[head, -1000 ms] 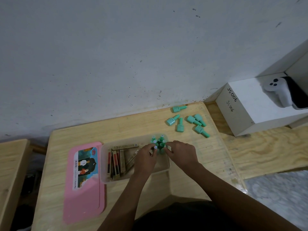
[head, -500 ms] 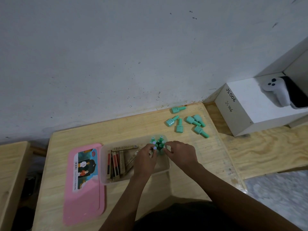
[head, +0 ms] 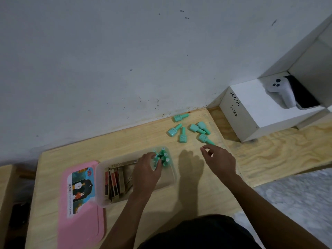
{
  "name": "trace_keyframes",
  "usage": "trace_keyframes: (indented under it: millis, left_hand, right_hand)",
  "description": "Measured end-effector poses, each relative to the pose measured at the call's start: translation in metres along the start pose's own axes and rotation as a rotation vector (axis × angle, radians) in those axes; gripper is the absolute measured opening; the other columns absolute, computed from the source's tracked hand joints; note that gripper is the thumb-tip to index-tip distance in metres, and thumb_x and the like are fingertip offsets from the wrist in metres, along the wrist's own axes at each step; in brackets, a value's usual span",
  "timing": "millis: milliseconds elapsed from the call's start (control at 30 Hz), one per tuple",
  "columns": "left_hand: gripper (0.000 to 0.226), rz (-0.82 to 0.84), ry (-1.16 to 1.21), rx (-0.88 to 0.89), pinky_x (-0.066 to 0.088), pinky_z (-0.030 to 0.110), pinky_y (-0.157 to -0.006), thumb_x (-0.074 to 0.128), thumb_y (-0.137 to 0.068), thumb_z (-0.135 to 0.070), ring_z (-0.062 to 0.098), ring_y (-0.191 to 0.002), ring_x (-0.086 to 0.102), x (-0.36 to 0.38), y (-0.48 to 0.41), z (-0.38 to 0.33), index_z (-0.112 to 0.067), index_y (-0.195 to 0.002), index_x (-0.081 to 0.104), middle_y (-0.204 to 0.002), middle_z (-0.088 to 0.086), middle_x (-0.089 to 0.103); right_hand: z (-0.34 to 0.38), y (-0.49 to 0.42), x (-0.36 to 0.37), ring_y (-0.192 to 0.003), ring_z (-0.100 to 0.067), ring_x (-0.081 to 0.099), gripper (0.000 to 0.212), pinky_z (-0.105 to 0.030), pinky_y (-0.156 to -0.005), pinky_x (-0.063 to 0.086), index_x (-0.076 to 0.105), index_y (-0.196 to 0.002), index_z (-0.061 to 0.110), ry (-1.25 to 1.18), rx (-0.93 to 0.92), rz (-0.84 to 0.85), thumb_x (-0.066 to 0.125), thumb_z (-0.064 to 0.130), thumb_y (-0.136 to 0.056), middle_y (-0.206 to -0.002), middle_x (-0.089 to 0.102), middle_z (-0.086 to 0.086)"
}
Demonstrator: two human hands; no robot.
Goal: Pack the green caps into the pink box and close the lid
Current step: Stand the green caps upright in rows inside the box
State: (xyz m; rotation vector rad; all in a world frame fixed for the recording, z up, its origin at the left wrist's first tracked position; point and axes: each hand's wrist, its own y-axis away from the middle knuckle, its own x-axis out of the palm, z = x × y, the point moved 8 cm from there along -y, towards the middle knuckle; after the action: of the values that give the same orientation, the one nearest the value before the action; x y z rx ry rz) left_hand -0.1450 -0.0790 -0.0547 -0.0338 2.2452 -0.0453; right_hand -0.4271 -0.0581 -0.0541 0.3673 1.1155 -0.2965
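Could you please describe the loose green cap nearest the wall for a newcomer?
Go to the far right corner of the wooden table, beside the white box. Six green caps lie loose there; this cap lies closest to the wall, apart from the others.

A pale grey-white wall (head: pixel 125 60) — scuffed, speckled with dark marks, grimiest along its foot — rises behind a light wooden table (head: pixel 125 137). To the right a white box (head: pixel 251 105) hand-marked "JS 006" stands on a lower plywood surface (head: pixel 278 153), with mottled grey flooring (head: pixel 296 203) nearer. The light is dim.
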Motion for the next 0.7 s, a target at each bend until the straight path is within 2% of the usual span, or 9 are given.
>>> trace_keyframes:
  millis: [167, 300, 400, 467, 700]
  left_hand:
    - [0.023, -0.030, -0.016, 0.161, 0.046, 0.025, -0.072, 0.064, -0.087, -0.030, 0.013, -0.088, 0.060, 0.002, -0.028, -0.052, -0.018, -0.107, 0.066, -0.101, -0.003, 0.068]
    - [0.028, 0.110, -0.129, 0.239, 0.049, 0.031, -0.078, 0.060, -0.088, -0.037, 0.017, -0.095, 0.061, 0.042, -0.063, -0.085, -0.020, -0.110, 0.066, -0.107, -0.001, 0.068]
    - [0.038, 0.317, -0.230, 0.168, 0.047, 0.037, -0.088, 0.054, -0.090, -0.041, 0.024, -0.109, 0.058, 0.087, -0.087, -0.089, -0.019, -0.120, 0.062, -0.121, 0.003, 0.063]
    - [0.043, 0.422, -0.280, 0.107, 0.046, 0.040, -0.093, 0.051, -0.092, -0.041, 0.028, -0.117, 0.055, 0.113, -0.096, -0.089, -0.016, -0.126, 0.058, -0.127, 0.008, 0.059]
    - [0.047, 0.451, -0.367, -0.070, 0.047, 0.043, -0.092, 0.049, -0.093, -0.041, 0.031, -0.119, 0.053, 0.155, -0.116, -0.082, -0.008, -0.126, 0.055, -0.128, 0.013, 0.056]
  right_hand:
    - [-0.048, -0.025, 0.004, -0.086, -0.011, 0.060, 0.041, -0.027, -0.064, 0.047, 0.060, -0.125, 0.031, -0.041, 0.143, 0.066, 0.056, 0.052, -0.090, -0.105, 0.068, 0.005]
    - [-0.058, -0.041, 0.017, -0.102, -0.017, 0.060, 0.049, -0.031, -0.072, 0.052, 0.052, -0.133, 0.029, -0.074, 0.151, 0.156, 0.059, 0.051, -0.089, -0.123, 0.060, -0.001]
    - [-0.060, -0.052, 0.031, -0.106, -0.020, 0.058, 0.051, -0.042, -0.081, 0.055, 0.049, -0.133, 0.032, -0.088, 0.137, 0.238, 0.056, 0.054, -0.087, -0.128, 0.055, -0.001]
    - [-0.060, -0.059, 0.036, -0.104, -0.019, 0.057, 0.050, -0.042, -0.081, 0.053, 0.050, -0.131, 0.032, -0.093, 0.133, 0.264, 0.054, 0.056, -0.087, -0.124, 0.056, 0.000]
    - [-0.066, -0.075, 0.046, -0.095, -0.015, 0.060, 0.039, -0.039, -0.075, 0.054, 0.062, -0.120, 0.033, -0.063, 0.066, 0.294, 0.050, 0.055, -0.090, -0.113, 0.060, 0.003]
